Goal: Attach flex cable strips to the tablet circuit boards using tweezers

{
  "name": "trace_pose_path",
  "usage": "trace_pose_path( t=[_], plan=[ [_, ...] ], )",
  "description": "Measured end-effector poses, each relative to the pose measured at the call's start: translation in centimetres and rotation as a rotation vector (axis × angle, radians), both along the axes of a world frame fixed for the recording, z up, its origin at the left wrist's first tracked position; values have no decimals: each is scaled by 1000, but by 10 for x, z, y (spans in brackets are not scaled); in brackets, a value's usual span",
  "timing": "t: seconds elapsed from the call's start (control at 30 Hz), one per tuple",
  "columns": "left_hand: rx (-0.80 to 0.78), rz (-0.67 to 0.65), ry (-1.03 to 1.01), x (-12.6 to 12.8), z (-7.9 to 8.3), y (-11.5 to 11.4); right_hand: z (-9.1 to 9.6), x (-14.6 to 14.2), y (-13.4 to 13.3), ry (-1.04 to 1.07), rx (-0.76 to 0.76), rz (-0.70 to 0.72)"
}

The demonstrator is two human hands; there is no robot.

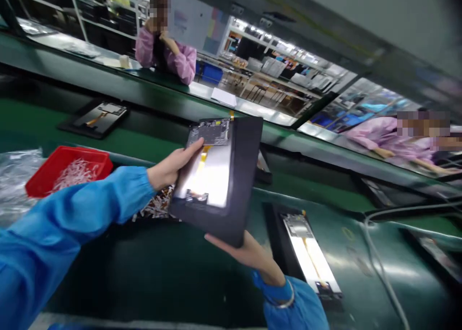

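Observation:
Both my hands hold up a tablet (205, 176) with a black frame, its open back facing me. It shows a silver panel, an orange flex strip and a circuit board (211, 132) at the far end. My left hand (169, 167) grips the tablet's left edge, with the fingers lying next to the board. My right hand (249, 255) supports the near corner from below. Similar opened tablets lie on the green conveyor belt (155, 272), one at lower right (306, 253) and one at far left (96, 118).
A red tray (68, 171) of white scraps and a clear plastic bag (16, 185) sit to the left. A grey cable (378, 257) runs across the right of the belt. Co-workers in pink sleeves (166, 50) (390, 142) sit at the far side, before shelves.

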State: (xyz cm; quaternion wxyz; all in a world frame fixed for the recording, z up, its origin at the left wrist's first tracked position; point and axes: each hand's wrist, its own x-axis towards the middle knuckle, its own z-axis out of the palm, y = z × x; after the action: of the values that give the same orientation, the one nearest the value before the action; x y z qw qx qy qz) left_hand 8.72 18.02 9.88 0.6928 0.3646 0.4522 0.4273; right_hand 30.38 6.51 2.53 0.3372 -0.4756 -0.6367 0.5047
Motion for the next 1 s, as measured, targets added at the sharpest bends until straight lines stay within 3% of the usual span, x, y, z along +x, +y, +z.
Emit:
trace_pose_path(
  t=[0.1, 0.17, 0.23, 0.3, 0.37, 0.47, 0.53, 0.7, 0.87, 1.0],
  plan=[
    [-7, -14, 174, -76, 3, -40, -1, -6, 8, -336, 227, 194],
    [-29, -113, 295, -112, 2, -67, 0, -14, 20, -477, 350, 197],
    [68, -376, 513, -129, -10, -92, 1, -31, 31, -503, 371, 207],
    [268, -648, 767, -131, -32, -113, 1, -57, 39, -513, 379, 247],
    [403, -725, 924, -123, -59, -130, -2, -87, 44, -548, 403, 300],
    [553, -691, 1057, -107, -89, -149, -11, -124, 48, -637, 432, 365],
    [680, -663, 1118, -101, -98, -157, -17, -138, 48, -705, 447, 379],
    [908, -593, 1156, -107, -92, -154, -22, -144, 43, -807, 489, 354],
    [918, -325, 1225, -123, -84, -124, -12, -127, 39, -746, 531, 322],
    [945, -356, 1098, -119, -79, -105, -5, -114, 35, -641, 559, 338]
  ],
)
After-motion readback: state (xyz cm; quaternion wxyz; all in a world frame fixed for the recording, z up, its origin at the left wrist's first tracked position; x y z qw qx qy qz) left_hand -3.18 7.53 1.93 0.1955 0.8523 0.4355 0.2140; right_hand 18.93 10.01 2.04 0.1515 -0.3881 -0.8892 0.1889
